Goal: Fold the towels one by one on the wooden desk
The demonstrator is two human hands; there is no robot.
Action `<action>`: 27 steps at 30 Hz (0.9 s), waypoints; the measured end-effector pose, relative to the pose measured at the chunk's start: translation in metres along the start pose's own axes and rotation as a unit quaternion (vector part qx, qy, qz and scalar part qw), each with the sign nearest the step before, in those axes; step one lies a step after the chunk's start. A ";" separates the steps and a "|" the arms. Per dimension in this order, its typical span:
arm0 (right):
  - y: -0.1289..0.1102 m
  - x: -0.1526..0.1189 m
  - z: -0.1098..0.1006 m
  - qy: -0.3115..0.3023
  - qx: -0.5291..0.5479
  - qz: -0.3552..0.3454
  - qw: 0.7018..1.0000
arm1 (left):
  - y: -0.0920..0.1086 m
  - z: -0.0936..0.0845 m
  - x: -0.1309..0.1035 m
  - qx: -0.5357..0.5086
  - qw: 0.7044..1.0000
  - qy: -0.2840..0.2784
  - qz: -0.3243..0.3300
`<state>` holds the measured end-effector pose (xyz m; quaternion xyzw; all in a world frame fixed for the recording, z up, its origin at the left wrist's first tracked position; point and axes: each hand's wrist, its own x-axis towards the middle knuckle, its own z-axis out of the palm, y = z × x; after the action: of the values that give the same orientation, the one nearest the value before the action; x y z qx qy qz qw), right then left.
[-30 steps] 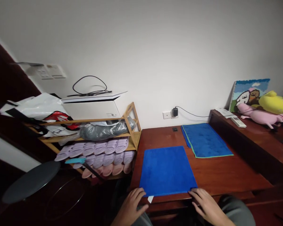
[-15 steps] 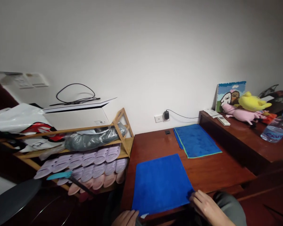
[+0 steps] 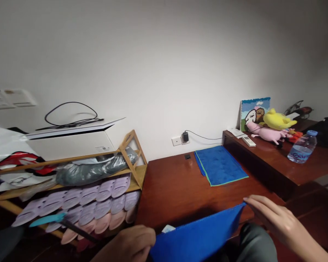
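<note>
A plain blue cloth (image 3: 199,236) is held up off the brown wooden table (image 3: 164,189) near its front edge, its top edge stretched between my hands and its lower part running out of the picture. My left hand (image 3: 135,242) is closed at the cloth's upper left corner, beside a small white tag (image 3: 168,228). At the upper right corner, the fingertips of my right hand (image 3: 276,218) pinch the cloth. Further back on the table lies a flat blue cloth with green edging (image 3: 224,165), which neither hand touches.
On the left stands a wooden rack (image 3: 143,174) with lilac slippers (image 3: 106,189), a white box (image 3: 71,143) and bags. A raised ledge at right holds a water bottle (image 3: 302,149), plush toys (image 3: 276,120) and a remote control (image 3: 248,141). A black plug (image 3: 185,136) sits in the wall.
Both hands have risen with the near corners of the plain blue cloth, which was lying flat on the table and is now lifted. The view has shifted slightly right.
</note>
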<state>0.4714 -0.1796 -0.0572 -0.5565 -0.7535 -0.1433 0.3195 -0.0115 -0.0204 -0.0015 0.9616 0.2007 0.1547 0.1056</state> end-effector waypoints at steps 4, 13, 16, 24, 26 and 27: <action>0.025 0.012 -0.014 -0.021 0.032 0.011 0.999 | -0.001 -0.020 0.052 -0.044 0.998 -0.034 -0.001; 0.142 0.124 -0.004 -0.011 0.003 0.052 0.999 | -0.061 -0.027 0.217 -0.064 0.997 -0.042 -0.021; 0.199 0.184 0.008 0.026 -0.048 0.085 0.995 | -0.086 -0.028 0.292 0.026 0.998 0.053 -0.025; 0.305 0.236 0.080 0.127 -0.045 0.214 0.968 | -0.126 0.051 0.388 0.143 0.974 0.169 -0.042; 0.321 0.216 0.106 0.103 -0.039 0.246 0.963 | -0.133 0.092 0.385 0.152 0.975 0.157 -0.034; 0.327 0.202 0.120 0.087 -0.036 0.262 0.960 | -0.136 0.115 0.382 0.154 0.976 0.150 -0.031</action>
<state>0.7011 0.1506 -0.0643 -0.7310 -0.5447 -0.1300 0.3900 0.3125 0.2452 -0.0470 0.9255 0.2656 0.2607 -0.0707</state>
